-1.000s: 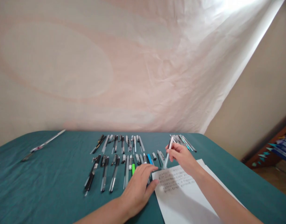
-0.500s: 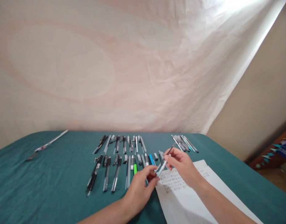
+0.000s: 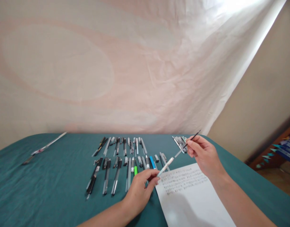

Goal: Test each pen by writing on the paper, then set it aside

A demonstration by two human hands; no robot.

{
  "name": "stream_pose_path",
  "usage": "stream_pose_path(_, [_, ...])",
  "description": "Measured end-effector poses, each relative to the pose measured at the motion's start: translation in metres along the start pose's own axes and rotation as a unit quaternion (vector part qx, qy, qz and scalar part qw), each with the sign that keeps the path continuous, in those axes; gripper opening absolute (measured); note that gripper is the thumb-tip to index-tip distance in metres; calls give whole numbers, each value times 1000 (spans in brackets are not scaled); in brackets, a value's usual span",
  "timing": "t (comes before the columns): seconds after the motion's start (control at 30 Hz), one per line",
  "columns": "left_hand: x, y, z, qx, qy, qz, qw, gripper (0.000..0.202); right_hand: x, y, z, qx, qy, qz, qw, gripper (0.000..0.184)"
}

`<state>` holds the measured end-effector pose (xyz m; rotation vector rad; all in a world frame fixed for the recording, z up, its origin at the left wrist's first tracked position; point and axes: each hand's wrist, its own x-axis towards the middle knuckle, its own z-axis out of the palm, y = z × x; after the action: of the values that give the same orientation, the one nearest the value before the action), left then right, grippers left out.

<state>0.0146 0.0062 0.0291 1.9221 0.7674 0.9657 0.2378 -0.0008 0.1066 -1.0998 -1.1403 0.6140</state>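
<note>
Stick (image 3: 49, 143), just one, long and pale with a dark lower end, at far left. Next, a back row of pens and caps (image 3: 124, 146), seven or eight clusters, too small and crowded for a sure count. Nearer, three spaced-out sets of black-and-clear pens (image 3: 106, 176), then a tighter run with one bright green piece (image 3: 135, 171) and one blue piece (image 3: 153, 162). Two bare hands: left hand (image 3: 142, 187), thumb and fingertips pinched together on one white-and-pale-blue pen barrel (image 3: 165, 166), slanting up to the right over the top corner of one handwritten sheet (image 3: 194, 205); right hand (image 3: 204, 154), thumb and forefinger clamped on one dark-and-clear refill (image 3: 193, 137), other fingers curled in. One bundle of slim sticks (image 3: 178, 144) at back right.

Compared with half a second ago: pen rows unmoved; left hand in nearly the same spot, same grip on the barrel; right hand higher and farther right, refill no longer alongside the barrel but clear of it, lower end just beyond the barrel's upper end.

All around: green tablecloth (image 3: 41, 195) underneath, pink-and-white drape (image 3: 135, 78) behind, beige wall (image 3: 258, 78) and brown furniture (image 3: 258, 162) at right. In the way: left hand over the near ends of some pens, right fingers over part of the bundle, right forearm across the sheet's right edge.
</note>
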Motion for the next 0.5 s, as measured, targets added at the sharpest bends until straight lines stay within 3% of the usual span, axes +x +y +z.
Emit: stream_pose_path(0.5, [-2,-1,1,10,-11,10,1000,20,-6,2,6,-48,-59,13,997,15])
